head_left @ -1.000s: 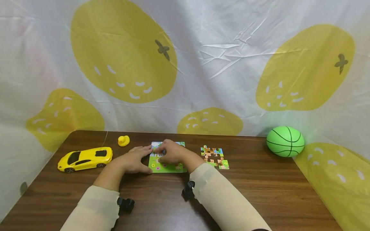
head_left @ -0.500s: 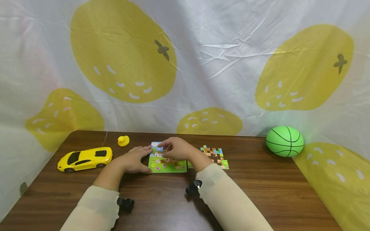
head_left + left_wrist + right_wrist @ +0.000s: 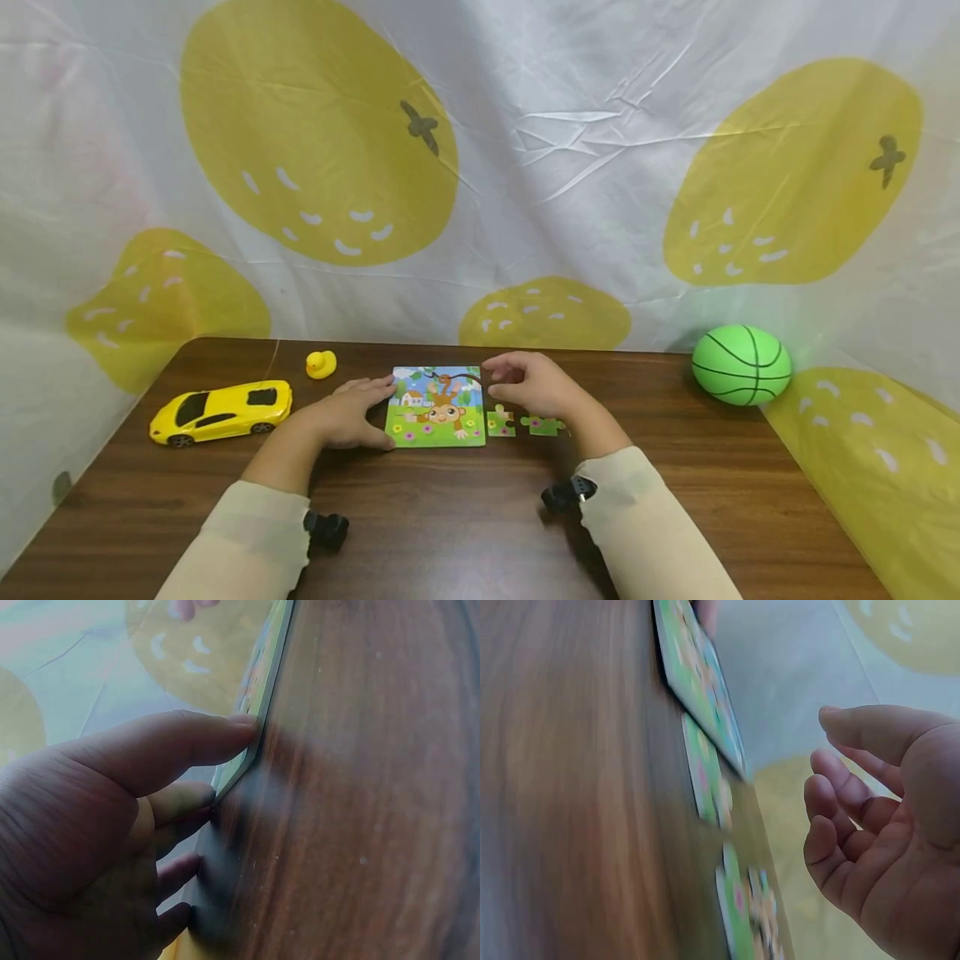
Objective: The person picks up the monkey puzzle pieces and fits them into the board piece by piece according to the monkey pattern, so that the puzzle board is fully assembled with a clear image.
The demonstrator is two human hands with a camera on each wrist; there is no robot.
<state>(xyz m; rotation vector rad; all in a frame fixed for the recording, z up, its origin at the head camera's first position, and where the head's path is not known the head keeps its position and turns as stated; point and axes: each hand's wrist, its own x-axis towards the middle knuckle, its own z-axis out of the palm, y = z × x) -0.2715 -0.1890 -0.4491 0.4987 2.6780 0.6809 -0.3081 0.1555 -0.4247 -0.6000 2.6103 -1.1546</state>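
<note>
A flat square puzzle board (image 3: 435,435) with a monkey picture lies mid-table. My left hand (image 3: 343,419) rests along its left side, thumb at the near corner and fingertips by the upper left edge. In the left wrist view the thumb (image 3: 180,746) touches the board's edge, fingers fairly straight. My right hand (image 3: 534,388) hovers just right of the board, over loose jigsaw pieces. Its fingers are loosely bent and hold nothing in the right wrist view. A green jigsaw piece (image 3: 499,423) lies against the board's right side; more pieces (image 3: 543,427) lie partly hidden beneath my right hand.
A yellow toy car (image 3: 221,414) and a small yellow rubber duck (image 3: 321,364) stand on the left of the wooden table (image 3: 435,525). A green ball (image 3: 741,367) sits at the back right. A white curtain (image 3: 525,217) with lemon prints hangs behind the table.
My right hand has moved off the puzzle board to the right, over the loose pieces, uncovering the monkey picture. The left hand has stayed at the board's left side.
</note>
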